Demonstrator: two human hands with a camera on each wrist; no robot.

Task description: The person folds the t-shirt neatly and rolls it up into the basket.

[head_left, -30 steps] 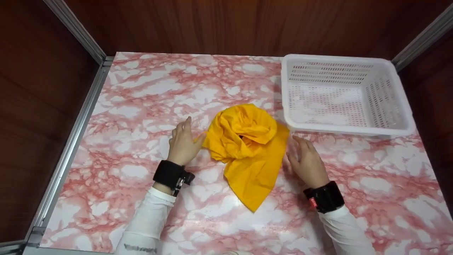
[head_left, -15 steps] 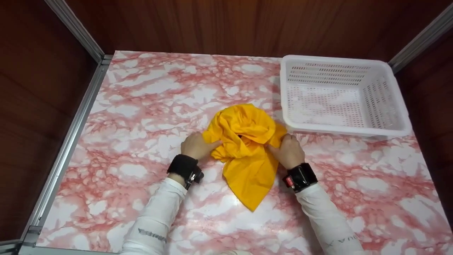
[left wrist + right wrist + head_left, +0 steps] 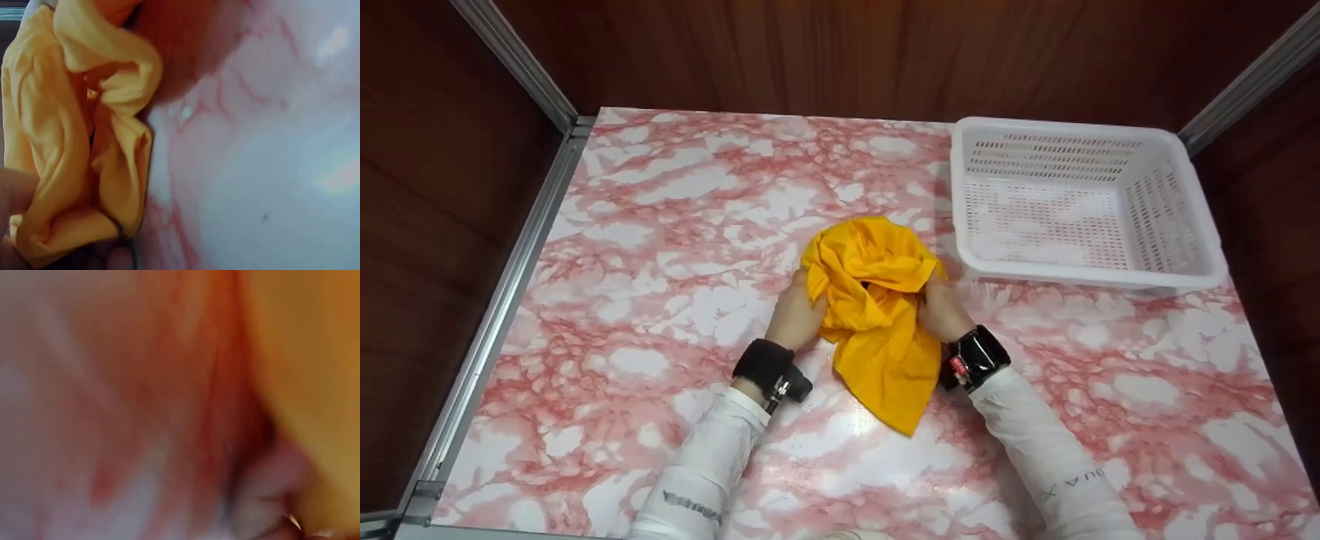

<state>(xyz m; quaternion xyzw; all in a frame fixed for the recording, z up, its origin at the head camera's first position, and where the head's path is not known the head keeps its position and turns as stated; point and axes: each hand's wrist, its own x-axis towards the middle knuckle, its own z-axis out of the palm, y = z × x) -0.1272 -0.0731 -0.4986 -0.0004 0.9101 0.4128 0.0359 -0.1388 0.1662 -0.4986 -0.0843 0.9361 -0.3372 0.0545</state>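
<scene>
- Red-marbled desk (image 3: 660, 337) meets a metal rail (image 3: 501, 315) at left.
- Left hand (image 3: 798, 311) and right hand (image 3: 946, 311) grip crumpled yellow cloth (image 3: 877, 319), one flap pointing nearward.
- White slotted basket (image 3: 1091, 275) beyond, right.

The right wrist view blurs; tabletop (image 3: 253, 197) glares.

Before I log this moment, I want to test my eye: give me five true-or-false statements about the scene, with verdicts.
1. The left hand and right hand both hold the cloth. True.
2. The cloth lies in the basket. False: it is outside the basket.
3. The basket stands at the far right of the table. True.
4. The cloth is blue. False: it is yellow.
5. Only one wrist wears a black band. False: both do.
</scene>
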